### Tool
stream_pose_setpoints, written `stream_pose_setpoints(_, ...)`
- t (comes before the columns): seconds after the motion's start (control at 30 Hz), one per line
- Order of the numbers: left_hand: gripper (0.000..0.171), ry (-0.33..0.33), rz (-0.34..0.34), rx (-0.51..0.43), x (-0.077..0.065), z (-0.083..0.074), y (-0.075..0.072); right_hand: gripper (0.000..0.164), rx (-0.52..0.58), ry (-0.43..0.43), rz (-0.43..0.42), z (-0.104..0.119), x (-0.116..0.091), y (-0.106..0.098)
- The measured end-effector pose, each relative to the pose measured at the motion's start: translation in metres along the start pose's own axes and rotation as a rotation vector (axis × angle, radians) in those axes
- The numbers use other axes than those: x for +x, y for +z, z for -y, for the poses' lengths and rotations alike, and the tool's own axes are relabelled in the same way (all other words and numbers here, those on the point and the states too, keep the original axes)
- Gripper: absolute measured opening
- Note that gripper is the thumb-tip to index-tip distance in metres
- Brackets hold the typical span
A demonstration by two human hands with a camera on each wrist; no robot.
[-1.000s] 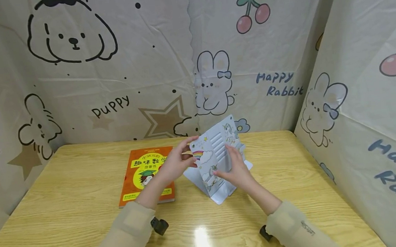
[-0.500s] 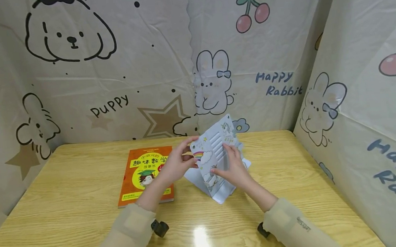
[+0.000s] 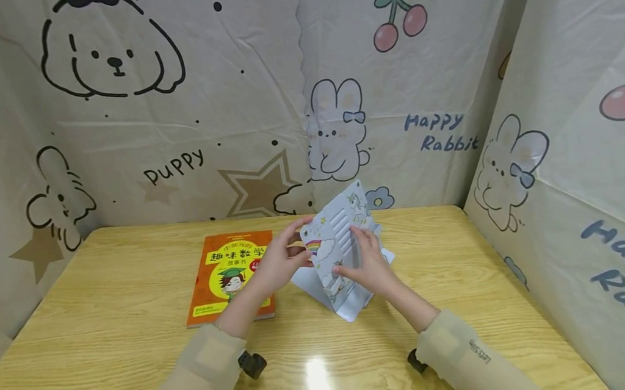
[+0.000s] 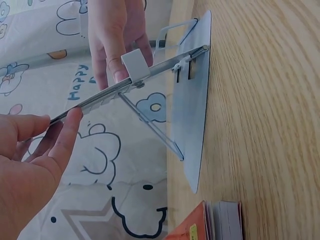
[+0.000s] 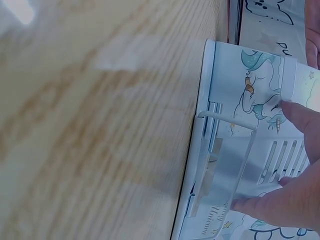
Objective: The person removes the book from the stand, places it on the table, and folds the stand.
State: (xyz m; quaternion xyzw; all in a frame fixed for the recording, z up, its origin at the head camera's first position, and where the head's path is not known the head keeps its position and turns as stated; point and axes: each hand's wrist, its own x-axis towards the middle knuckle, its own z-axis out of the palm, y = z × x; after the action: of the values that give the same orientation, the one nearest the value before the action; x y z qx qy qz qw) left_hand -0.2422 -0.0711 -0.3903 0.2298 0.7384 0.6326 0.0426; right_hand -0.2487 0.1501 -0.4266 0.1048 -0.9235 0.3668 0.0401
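Observation:
A pale book stand with unicorn and rainbow prints stands tilted on the table, its flat base beneath. My left hand pinches the panel's upper left edge between thumb and fingers, as the left wrist view confirms. Across the panel's front spreads my right hand, fingers near the slots. Its thumb touches a small white clip in the right wrist view, and a lower finger lies by the wire bar. Behind the panel, a wire strut runs to the base.
Left of the stand, an orange book with a yellow circle lies flat, partly behind my left forearm. The wooden table meets a printed cloth at the back and sides.
The stand's panel has shifted and turned slightly, its top corner drifting left. Both hands keep their places on it, the right hand moving a little left with it.

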Motion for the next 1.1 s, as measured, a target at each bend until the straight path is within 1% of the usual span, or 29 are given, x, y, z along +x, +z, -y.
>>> stream_pose_setpoints(0.27, 0.063, -0.007, -0.036, 0.004, -0.001, -0.001, 0.005, 0.1, 0.009, 0.003, 0.02, 0.0, 0.0, -0.002)
stream_pose_setpoints(0.53, 0.06, 0.012, -0.082, 0.05, -0.002, -0.002, 0.009, 0.099, 0.009, -0.003, 0.022, -0.001, 0.0, -0.002)
stream_pose_setpoints(0.63, 0.06, 0.012, -0.104, 0.071, -0.003, -0.004, 0.011, 0.1, 0.013, -0.006, 0.023, -0.002, 0.0, -0.002)
stream_pose_setpoints(0.8, 0.06, 0.007, -0.133, 0.079, -0.005, -0.006, 0.015, 0.099, -0.002, -0.018, 0.032, -0.004, 0.002, -0.003)
stream_pose_setpoints(0.93, 0.061, 0.007, -0.147, 0.08, -0.006, -0.006, 0.018, 0.099, -0.004, -0.031, 0.05, -0.006, 0.002, -0.006)
stream_pose_setpoints(1.1, 0.063, -0.006, -0.147, 0.076, -0.009, -0.007, 0.021, 0.099, 0.004, -0.063, 0.073, -0.007, 0.003, -0.01)
